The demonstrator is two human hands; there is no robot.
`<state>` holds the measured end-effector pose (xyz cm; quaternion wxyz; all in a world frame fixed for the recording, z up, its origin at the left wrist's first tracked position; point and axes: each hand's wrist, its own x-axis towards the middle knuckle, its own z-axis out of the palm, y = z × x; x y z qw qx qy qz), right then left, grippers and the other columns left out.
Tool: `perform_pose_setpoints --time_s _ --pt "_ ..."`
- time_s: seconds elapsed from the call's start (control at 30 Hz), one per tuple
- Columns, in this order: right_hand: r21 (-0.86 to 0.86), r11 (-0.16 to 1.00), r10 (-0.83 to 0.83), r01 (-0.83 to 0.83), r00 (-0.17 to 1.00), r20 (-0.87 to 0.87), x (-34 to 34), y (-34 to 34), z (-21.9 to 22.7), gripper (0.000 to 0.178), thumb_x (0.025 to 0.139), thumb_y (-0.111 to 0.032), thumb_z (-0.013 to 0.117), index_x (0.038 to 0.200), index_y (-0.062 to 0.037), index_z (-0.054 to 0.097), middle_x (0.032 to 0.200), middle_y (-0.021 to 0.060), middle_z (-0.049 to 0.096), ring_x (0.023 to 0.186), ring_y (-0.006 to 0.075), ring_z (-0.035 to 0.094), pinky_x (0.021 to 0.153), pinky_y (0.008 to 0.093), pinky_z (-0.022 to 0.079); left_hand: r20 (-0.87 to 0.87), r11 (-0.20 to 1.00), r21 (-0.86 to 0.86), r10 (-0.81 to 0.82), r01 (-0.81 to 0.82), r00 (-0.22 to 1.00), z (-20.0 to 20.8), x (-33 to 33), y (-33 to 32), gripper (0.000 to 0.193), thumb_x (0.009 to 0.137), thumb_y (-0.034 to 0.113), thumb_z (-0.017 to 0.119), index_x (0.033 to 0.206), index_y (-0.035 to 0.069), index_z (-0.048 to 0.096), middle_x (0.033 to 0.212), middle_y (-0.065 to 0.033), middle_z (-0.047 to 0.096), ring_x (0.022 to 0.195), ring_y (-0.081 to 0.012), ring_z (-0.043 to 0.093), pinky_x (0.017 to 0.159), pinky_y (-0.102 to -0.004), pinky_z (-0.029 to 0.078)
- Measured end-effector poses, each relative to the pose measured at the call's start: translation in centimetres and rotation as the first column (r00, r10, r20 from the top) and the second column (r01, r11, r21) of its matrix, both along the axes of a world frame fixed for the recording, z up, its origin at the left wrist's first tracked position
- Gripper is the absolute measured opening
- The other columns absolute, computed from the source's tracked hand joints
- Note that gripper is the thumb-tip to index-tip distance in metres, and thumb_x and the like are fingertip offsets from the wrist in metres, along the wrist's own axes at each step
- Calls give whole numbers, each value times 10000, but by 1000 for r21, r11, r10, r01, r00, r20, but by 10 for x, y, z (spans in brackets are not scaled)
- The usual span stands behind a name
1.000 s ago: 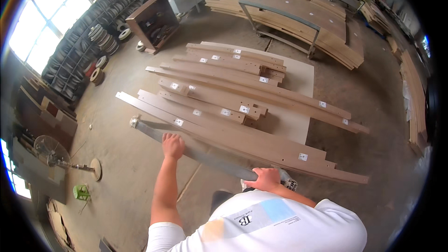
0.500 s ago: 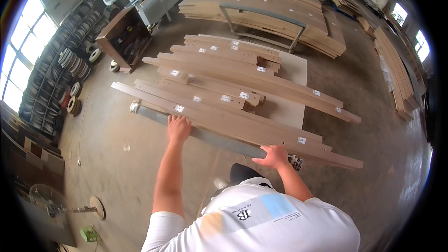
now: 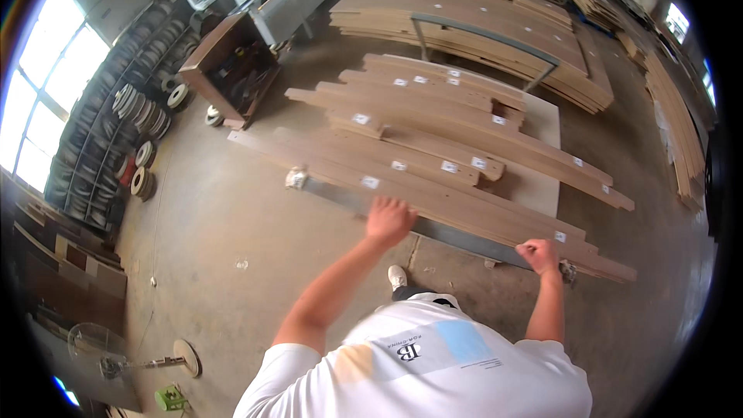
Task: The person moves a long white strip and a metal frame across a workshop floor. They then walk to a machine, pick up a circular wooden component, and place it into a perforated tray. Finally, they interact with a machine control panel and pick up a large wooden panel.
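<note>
A long brown wooden board lies at the near side of a pile of panels, over a grey metal rail. My left hand is at the board's near edge, fingers close together and bent over it. My right hand is closed near the rail's right end, beside the board's near edge. What lies inside its curled fingers is hidden. White labels are stuck on several of the boards.
Behind the pile stand a grey metal frame and a large stack of panels. A brown open cabinet and a rack of edging rolls are at left. A fan and a green stool stand lower left.
The scene has shifted to the right in the view. My left hand is further right along the board edge. My right hand has gone from spread to curled. A white shoe has come into view.
</note>
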<state>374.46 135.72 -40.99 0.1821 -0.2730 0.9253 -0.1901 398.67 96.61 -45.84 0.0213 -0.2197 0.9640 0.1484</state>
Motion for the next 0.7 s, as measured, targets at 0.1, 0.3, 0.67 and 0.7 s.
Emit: perform_pose_setpoints --time_s 0.1,0.3,0.67,0.7 --pt "149 981 -131 123 991 41 55 -19 -20 537 884 -600 695 891 -72 794 819 135 746 793 283 727 746 399 541 -108 989 62 -130 137 986 -8 60 1 444 1020 443 510 1161 64 693 1178 -132 685 1254 -325 555 1142 -484 344" --pt "0 989 144 -145 981 128 136 -216 -66 498 981 -521 630 968 -46 780 830 128 759 789 251 731 752 360 551 -610 886 164 -254 434 750 -26 115 -38 327 951 318 647 1197 111 708 1198 -119 688 1198 -327 613 1034 -488 462" --pt "-205 828 510 -522 853 -110 337 -582 -35 334 932 -400 701 1131 -136 749 1018 104 763 945 288 719 822 405 551 255 597 650 410 -469 876 -186 488 -245 391 975 398 590 1254 144 693 1173 -158 734 1055 -343 701 905 -455 556" --pt "-218 813 533 -540 841 -96 349 -616 -34 331 928 -387 708 1139 -136 749 1028 107 761 959 290 717 834 405 551 310 537 656 448 -530 839 -190 513 -264 393 971 396 580 1251 146 699 1180 -158 734 1066 -345 700 915 -456 554"
